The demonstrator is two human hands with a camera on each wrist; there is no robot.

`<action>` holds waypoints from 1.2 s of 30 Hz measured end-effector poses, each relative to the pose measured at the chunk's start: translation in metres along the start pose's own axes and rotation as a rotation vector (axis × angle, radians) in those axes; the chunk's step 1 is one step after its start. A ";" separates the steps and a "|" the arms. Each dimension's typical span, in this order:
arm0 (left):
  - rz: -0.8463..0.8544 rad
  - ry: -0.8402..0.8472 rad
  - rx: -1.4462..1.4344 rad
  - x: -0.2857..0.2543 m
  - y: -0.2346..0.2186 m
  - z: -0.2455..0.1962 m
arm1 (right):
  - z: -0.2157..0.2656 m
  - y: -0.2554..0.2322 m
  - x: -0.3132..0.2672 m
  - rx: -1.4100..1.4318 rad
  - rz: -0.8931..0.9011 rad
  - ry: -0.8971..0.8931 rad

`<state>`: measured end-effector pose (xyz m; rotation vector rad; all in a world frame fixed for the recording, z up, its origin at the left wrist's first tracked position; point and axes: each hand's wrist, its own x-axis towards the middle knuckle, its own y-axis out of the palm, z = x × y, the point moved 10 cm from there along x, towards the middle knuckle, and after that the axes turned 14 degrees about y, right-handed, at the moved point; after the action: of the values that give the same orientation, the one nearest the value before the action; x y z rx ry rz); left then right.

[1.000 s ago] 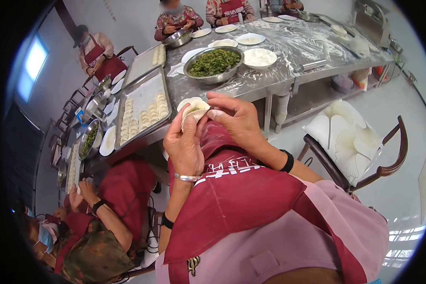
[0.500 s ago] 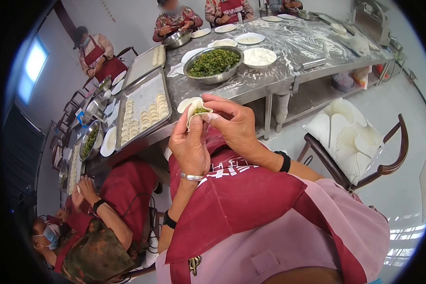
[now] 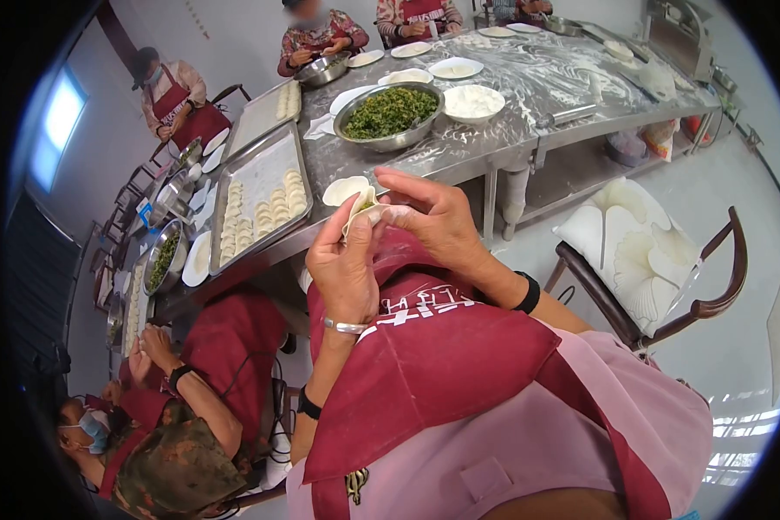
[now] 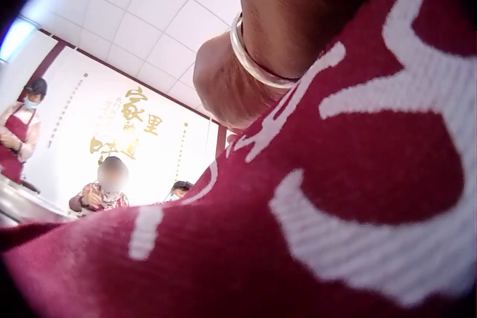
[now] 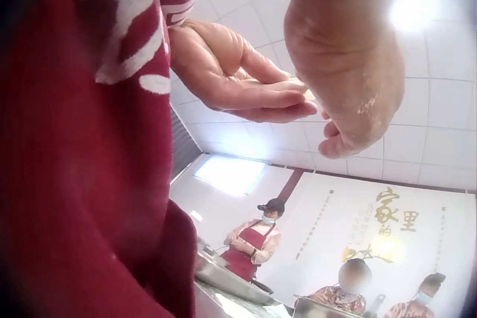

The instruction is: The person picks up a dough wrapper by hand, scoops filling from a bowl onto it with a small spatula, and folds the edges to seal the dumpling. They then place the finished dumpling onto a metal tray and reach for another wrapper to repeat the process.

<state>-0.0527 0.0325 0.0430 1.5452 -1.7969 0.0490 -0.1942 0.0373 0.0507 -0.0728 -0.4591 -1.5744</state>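
Note:
In the head view, a half-folded dumpling [image 3: 366, 206] with green filling showing at its opening sits between both hands, above the apron. My left hand [image 3: 345, 270] holds it from below, thumb along the near side. My right hand [image 3: 442, 227] pinches its right edge between thumb and forefinger, the other fingers reaching over. The right wrist view shows the left hand [image 5: 231, 79] side-on with a pale edge of dough at its fingertips, close to the right hand [image 5: 346, 94]. Apron cloth fills much of the left wrist view, where the left hand's fingers are hidden.
Just behind the dumpling is a round white plate [image 3: 344, 190] at the table edge. A steel bowl of green filling [image 3: 390, 114], a bowl of flour [image 3: 474, 102] and a tray of dumplings [image 3: 264, 195] stand on the table. A chair [image 3: 641, 269] is at right; a person sits close at left.
The dumpling's opening, wide with much filling showing half a second ago, is now narrower. Both hands have stayed in nearly the same place, with small finger shifts.

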 end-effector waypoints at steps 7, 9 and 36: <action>-0.001 -0.021 0.008 -0.001 -0.001 0.002 | 0.012 0.005 -0.005 -0.105 0.025 -0.092; -0.016 -0.025 0.013 -0.001 -0.002 0.000 | 0.020 0.005 -0.009 -0.175 -0.002 -0.128; 0.202 -0.110 0.180 -0.001 0.008 -0.006 | 0.025 0.014 -0.011 -0.295 0.137 -0.204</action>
<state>-0.0567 0.0389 0.0502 1.5084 -2.0791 0.2328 -0.1859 0.0555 0.0732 -0.4842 -0.3685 -1.4954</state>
